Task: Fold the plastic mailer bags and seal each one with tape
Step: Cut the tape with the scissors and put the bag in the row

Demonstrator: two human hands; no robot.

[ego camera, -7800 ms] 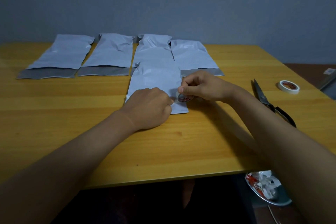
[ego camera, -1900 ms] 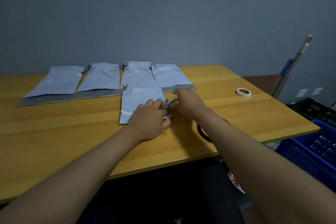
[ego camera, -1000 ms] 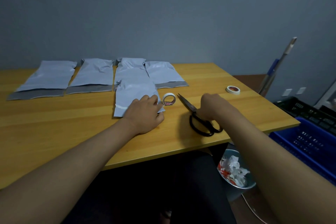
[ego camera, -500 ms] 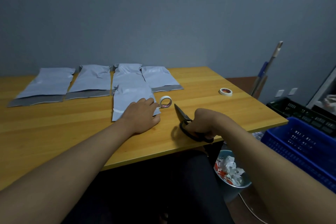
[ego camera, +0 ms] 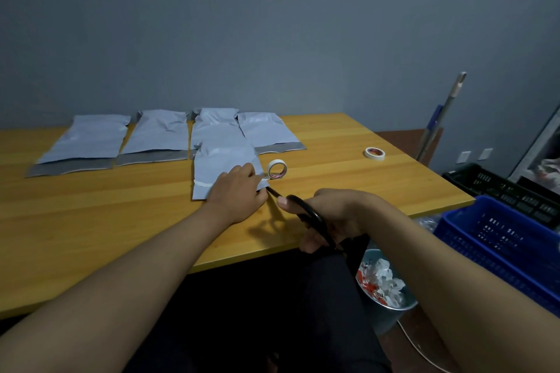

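Observation:
A folded grey mailer bag (ego camera: 222, 160) lies on the wooden table (ego camera: 121, 221), with a strip of tape across its near end. My left hand (ego camera: 236, 191) presses flat on that end. A roll of white tape (ego camera: 277, 169) stands on edge just right of the bag, a strip running from it toward my left hand. My right hand (ego camera: 330, 215) grips black scissors (ego camera: 309, 218) by the handles, blades pointing at the tape strip next to my left hand. Several unfolded mailer bags (ego camera: 88, 142) lie in a row at the back.
A second tape roll (ego camera: 375, 153) lies flat at the table's right. Right of the table stand a blue crate (ego camera: 500, 239) and a black crate (ego camera: 497, 185). A bin with paper scraps (ego camera: 381, 285) sits below the table's near edge. A pole (ego camera: 439, 118) leans on the wall.
My right hand picked up the scissors from the table and brought them left to the tape strip. My left hand stayed pressed on the bag. The tape roll now stands free.

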